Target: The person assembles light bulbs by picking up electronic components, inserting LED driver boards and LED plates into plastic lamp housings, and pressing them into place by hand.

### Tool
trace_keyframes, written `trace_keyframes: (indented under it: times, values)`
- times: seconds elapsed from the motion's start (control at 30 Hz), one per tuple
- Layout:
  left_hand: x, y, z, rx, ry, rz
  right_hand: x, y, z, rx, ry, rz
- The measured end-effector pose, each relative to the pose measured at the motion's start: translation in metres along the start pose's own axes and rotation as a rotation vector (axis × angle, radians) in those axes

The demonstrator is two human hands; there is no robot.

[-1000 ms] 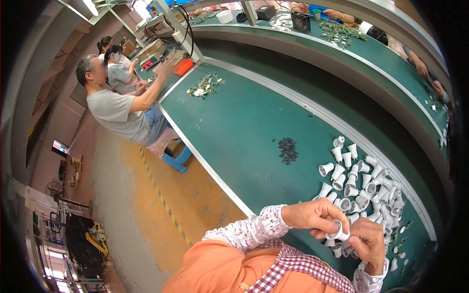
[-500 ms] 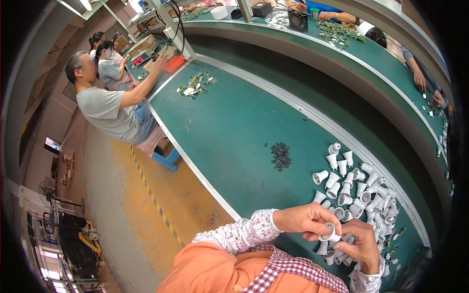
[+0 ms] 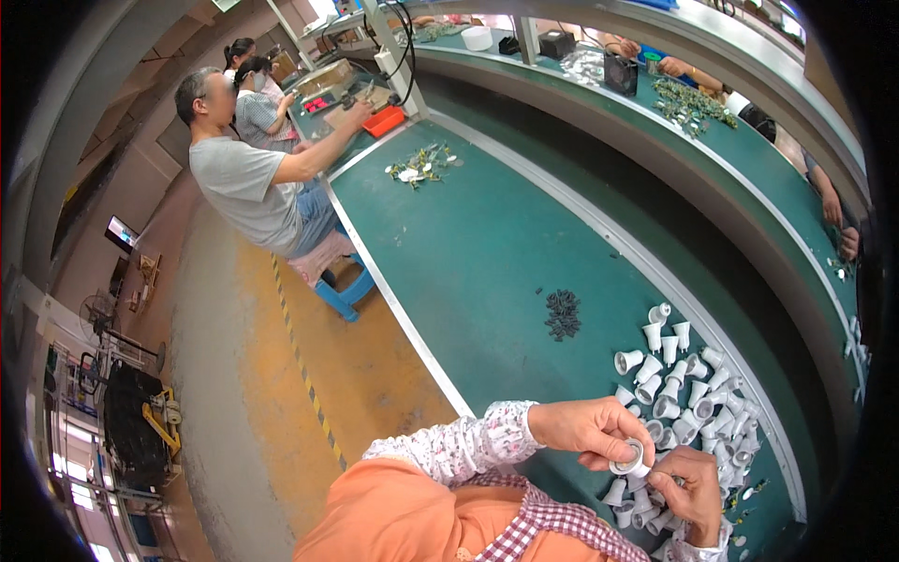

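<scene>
Head view: the left hand (image 3: 599, 435) pinches a white, flared, plastic-looking cup (image 3: 639, 463) above matching white cups (image 3: 702, 409), near right; the right hand (image 3: 691, 481) curls beside it, hold unclear. I judge this two-handed positioning; next needs steadiness.

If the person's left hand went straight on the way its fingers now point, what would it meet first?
Past the white cup it holds, the left hand would probably meet the right hand first, at the cup's far side; the depth between them is unclear from this one view.
</scene>
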State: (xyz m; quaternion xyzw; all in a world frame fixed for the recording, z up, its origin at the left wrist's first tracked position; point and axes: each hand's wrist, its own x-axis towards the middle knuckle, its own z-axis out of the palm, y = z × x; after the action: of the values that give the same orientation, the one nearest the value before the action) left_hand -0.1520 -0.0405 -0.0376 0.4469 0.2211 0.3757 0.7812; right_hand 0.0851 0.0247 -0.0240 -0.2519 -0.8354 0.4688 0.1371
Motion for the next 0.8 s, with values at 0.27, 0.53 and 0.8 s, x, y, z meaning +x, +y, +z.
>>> trace_keyframes:
  times: [0.27,0.53,0.8]
  values:
    - [0.029,-0.01,0.015,-0.005,-0.09,-0.04,-0.013,0.003,0.002,0.039,0.061,-0.156]
    - [0.053,-0.007,0.034,0.08,-0.151,-0.124,-0.05,0.016,-0.013,0.118,0.138,-0.198]
    - [0.111,0.068,-0.033,0.501,0.521,0.046,-0.102,0.058,-0.035,0.392,0.629,0.021]
